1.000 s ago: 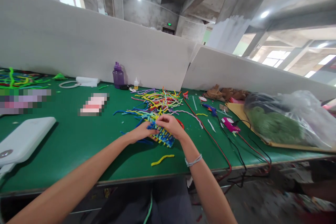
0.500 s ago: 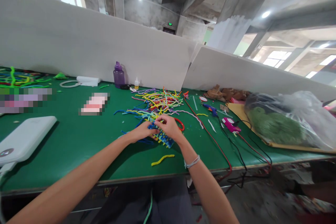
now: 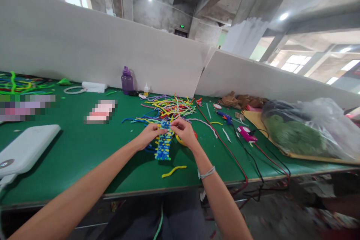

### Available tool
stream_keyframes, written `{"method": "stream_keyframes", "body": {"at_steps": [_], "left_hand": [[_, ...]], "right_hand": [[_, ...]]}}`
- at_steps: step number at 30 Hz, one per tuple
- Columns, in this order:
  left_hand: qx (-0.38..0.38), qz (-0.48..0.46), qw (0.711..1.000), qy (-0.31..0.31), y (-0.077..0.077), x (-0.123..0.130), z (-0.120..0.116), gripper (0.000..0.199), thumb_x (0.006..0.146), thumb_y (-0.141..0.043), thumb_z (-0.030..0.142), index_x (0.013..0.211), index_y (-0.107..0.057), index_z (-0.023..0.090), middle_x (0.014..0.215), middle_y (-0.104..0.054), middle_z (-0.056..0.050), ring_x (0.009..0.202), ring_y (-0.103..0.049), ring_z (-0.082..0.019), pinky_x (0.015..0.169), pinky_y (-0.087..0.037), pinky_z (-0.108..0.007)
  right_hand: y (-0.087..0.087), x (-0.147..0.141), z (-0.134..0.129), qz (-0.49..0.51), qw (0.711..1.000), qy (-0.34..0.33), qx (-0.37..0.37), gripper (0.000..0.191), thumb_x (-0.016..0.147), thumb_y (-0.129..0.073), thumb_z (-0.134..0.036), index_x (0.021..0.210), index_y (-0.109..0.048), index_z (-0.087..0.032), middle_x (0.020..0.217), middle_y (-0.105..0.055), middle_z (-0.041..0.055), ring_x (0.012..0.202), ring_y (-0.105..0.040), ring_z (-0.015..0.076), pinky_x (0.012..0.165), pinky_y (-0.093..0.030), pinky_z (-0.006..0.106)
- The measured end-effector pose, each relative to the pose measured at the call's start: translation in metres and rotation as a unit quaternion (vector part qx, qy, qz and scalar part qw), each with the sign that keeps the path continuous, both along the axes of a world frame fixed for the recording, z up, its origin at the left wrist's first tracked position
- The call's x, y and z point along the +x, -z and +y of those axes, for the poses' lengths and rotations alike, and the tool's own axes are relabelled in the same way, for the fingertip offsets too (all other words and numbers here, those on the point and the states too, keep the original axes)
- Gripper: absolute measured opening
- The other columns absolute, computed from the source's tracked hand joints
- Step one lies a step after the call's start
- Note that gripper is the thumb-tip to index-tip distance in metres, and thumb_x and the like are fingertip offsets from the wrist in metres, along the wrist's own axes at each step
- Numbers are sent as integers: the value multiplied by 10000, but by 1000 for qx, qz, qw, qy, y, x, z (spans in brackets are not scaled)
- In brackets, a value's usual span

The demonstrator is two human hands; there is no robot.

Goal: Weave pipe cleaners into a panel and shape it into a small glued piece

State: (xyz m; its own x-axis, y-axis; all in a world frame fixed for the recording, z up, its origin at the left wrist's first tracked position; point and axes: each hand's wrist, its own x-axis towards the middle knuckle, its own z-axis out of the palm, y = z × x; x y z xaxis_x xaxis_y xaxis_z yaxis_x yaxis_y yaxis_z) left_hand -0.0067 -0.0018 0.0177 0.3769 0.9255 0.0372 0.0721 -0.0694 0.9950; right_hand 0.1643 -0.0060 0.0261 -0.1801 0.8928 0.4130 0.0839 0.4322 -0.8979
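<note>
A woven strip of blue, light blue and yellow pipe cleaners (image 3: 163, 147) hangs upright between my hands, just above the table. My left hand (image 3: 152, 134) grips its upper left edge, thumb across the front. At the upper right edge, the fingers of my right hand (image 3: 181, 129) are pinched together on the strip; exactly which strand they hold is too small to tell. Behind the hands lies a tangled heap of coloured pipe cleaners (image 3: 174, 107). One loose yellow pipe cleaner (image 3: 174, 171) rests near the front edge.
The green table (image 3: 84, 165) carries a white power bank (image 3: 30, 148) at left and a purple bottle (image 3: 127, 81) at the back. To the right are a blue glue gun (image 3: 225, 116), a magenta device (image 3: 246, 134), trailing cables and a plastic bag of green material (image 3: 295, 131).
The woven strip has turned from a slant to nearly vertical, showing more of its face. Both hands have risen slightly, and the right hand has moved to its upper right edge.
</note>
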Motion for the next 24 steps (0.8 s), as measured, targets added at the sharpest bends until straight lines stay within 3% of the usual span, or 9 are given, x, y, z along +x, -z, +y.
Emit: {"method": "stream_keyframes", "body": {"at_steps": [5, 10, 24], "left_hand": [[9, -12, 1000, 4, -1, 1, 0, 308, 625, -661, 408, 700, -628, 111, 638, -605, -16, 610, -523, -139, 597, -405, -241], [26, 28, 999, 2, 1, 2, 1, 299, 628, -654, 405, 681, -617, 113, 617, -584, 8, 573, -491, -119, 580, -388, -233], [28, 22, 999, 2, 2, 1, 1, 309, 623, -653, 414, 669, -610, 111, 607, -572, 6, 572, -483, -119, 569, -382, -233]], "right_hand": [[0, 1, 1, 55, 993, -32, -96, 191, 712, -583, -383, 721, -584, -192, 683, -532, -17, 589, -491, 96, 509, -413, 208], [4, 3, 3, 70, 984, -52, -154, 213, 659, -637, -385, 699, -563, -190, 666, -507, -35, 596, -479, 81, 509, -409, 185], [5, 4, 5, 50, 992, -53, -107, 260, 625, -666, -281, 848, -571, -186, 711, -550, -20, 614, -511, 98, 490, -411, 194]]}}
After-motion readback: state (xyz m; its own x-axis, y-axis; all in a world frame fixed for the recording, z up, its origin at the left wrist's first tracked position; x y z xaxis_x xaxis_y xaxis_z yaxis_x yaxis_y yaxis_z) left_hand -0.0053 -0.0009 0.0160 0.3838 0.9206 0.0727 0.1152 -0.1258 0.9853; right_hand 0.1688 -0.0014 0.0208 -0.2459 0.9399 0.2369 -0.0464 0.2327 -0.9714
